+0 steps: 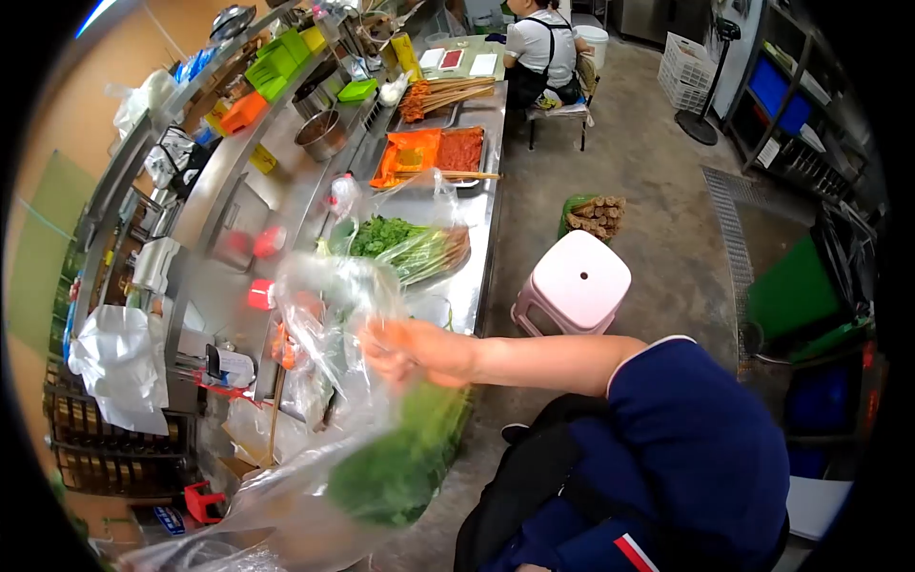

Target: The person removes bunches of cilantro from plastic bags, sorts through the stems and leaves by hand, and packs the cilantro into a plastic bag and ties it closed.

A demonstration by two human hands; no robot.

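Observation:
My right hand (412, 351), smeared by motion, reaches in from the right over the counter edge. Its fingers are closed round the gathered top of a clear plastic bag (286, 505). Green leafy vegetables (396, 462) show through the bag, hanging below the hand beside the counter. Just beyond, a second clear bag of leafy greens (405, 243) lies on the steel counter (481, 238). A red-capped bottle (343, 194) stands near that bag. My left hand is not visible.
Farther along the counter are a tray of red meat (461, 151) and skewers (453, 93). A person (541, 52) sits at the far end. A pink stool (579, 276), a bundle of brown sticks (599, 216) and a green bin (796, 296) occupy the floor.

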